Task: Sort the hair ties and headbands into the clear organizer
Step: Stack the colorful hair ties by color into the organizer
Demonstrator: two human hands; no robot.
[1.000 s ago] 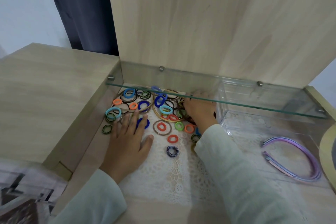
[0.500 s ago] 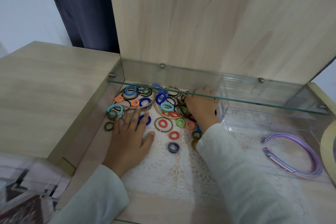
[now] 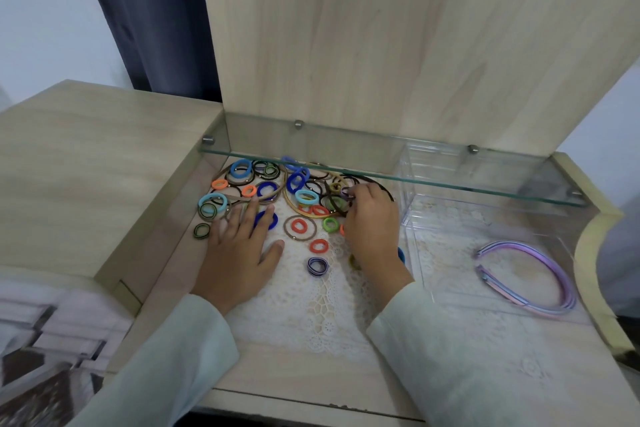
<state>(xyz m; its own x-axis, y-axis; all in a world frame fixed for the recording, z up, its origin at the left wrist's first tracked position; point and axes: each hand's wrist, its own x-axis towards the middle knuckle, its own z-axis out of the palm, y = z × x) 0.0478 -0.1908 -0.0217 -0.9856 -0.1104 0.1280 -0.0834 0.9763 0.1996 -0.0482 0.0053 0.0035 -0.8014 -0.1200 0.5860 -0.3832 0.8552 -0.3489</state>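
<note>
The left hand (image 3: 239, 253) is lying flat on the lace cloth (image 3: 311, 305) with its fingers spread, the fingertips resting on a dark blue tie (image 3: 268, 220) at the near left part of the pile. It is holding nothing.

The hair ties (image 3: 298, 184) are sitting loose in a heap just beyond both hands, partly under the glass shelf (image 3: 381, 177). Big thin rings are circling small bright ones.

The right hand (image 3: 372, 222) is reaching into the right part of that heap with its fingers curling over a small dark tie. The fingertips are hiding the contact, so I cannot tell whether it is actually pinched.

The relation that matters: the clear organizer (image 3: 410, 204) is standing just beside the right hand, on its right — so that hand is much the nearer one. Any tie it takes would be travelling a short way rightward and over the near wall.

Further right, the purple headbands (image 3: 502, 285) are lying curved and apparently inside the organizer already, their open ends pointing left. No hair ties are showing in it, so the sorting looks to be barely starting.
</note>
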